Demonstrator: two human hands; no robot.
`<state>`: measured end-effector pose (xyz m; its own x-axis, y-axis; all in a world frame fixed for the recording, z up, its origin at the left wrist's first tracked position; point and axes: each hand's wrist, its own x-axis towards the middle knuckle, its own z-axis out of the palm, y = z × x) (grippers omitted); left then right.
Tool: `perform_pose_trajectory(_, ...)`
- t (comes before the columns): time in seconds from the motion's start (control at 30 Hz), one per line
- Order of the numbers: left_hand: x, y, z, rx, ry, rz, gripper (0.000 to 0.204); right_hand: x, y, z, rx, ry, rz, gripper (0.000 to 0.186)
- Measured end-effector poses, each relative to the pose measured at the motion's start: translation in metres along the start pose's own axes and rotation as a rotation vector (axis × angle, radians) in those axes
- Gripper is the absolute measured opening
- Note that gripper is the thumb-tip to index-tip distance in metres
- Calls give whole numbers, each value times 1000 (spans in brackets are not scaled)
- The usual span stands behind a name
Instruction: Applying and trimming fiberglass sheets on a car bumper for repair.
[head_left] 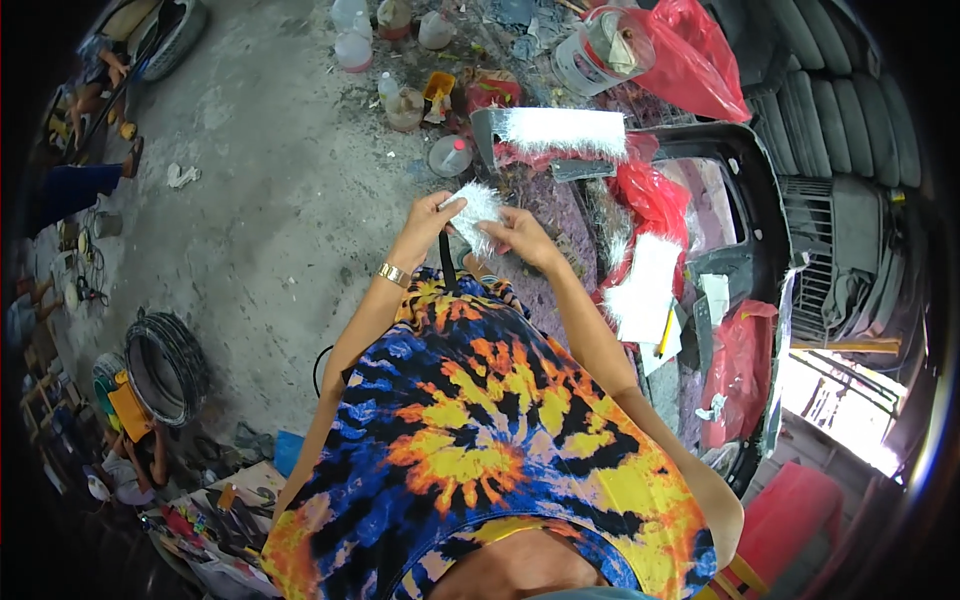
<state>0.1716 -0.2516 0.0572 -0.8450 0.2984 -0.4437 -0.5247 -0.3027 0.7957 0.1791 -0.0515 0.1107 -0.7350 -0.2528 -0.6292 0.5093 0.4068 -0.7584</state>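
Observation:
Both my hands are closed on a small white piece of fibreglass mat (474, 212) with frayed edges, held in front of my waist. My left hand (430, 225) pinches its left side, and a metal-band watch (392, 273) circles that wrist. On the mat's right side, the fingers of my right hand (524, 238) grip the lower edge. A larger white fibrous strip (565, 128) lies across a grey moulded part just beyond. To the right, another white fibrous sheet (642, 295) rests on red plastic, with a yellow pencil (665, 328) beside it.
A translucent jug with a red cap (449, 157) stands ahead, near several bottles and an orange container (438, 88). Farther off is a white bucket (590, 58) beside red plastic (695, 60). Stacked tyres (166, 368) stand left, and people sit along the left edge.

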Motion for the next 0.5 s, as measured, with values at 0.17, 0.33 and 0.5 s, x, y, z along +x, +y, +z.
perform_pose_trajectory(0.17, -8, -20, -15, -232, 4, -91, 18, 5, 19, 15, 31, 7, -15, 28)
perform_pose_trajectory(0.33, -10, -35, -21, -303, -48, -138, 20, 4, 14, 25, 76, 105, 3, 23)
perform_pose_trajectory(0.5, -13, -34, -29, -297, -28, -154, 23, 4, 13, 19, 30, 16, -13, 22)
